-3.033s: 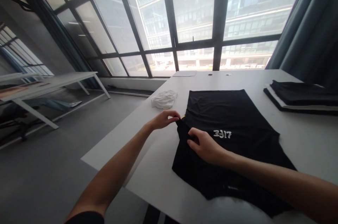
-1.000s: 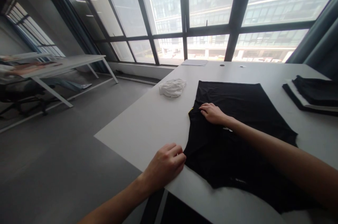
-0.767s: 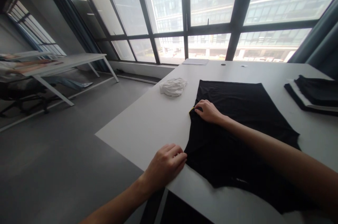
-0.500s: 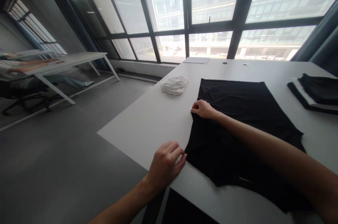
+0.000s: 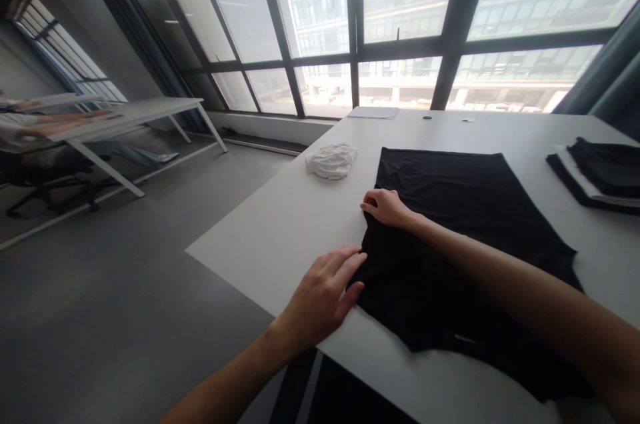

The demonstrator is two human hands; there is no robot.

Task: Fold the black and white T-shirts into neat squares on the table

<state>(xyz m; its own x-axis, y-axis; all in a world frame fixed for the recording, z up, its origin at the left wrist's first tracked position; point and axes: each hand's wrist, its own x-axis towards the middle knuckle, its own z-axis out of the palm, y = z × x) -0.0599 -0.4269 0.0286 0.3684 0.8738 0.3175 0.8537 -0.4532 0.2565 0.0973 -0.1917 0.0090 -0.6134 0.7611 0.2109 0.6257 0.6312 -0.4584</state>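
Observation:
A black T-shirt [image 5: 453,187] lies flat on the white table [image 5: 280,231], its straight hem at the far end and its neckline curve toward me. My right hand [image 5: 385,206] reaches across it and pinches the shirt's left edge, near where the sleeve meets the side. Just nearer to me, my left hand [image 5: 330,287] rests at the sleeve edge. Its fingers are stretched and the thumb stands apart, with the fingertips on the black fabric. A small pale mark shows near the neckline.
A crumpled white cloth [image 5: 332,161] lies beyond my hands. Folded black and white garments [image 5: 597,174] are stacked at the right. White sheets [image 5: 373,113] lie at the far edge. Left of the floor gap, a person's arms [image 5: 65,123] rest on another table [image 5: 150,111].
My left hand has let go of the sleeve corner, opened its fingers and moved slightly forward along the edge. The right hand keeps its pinch in the same place.

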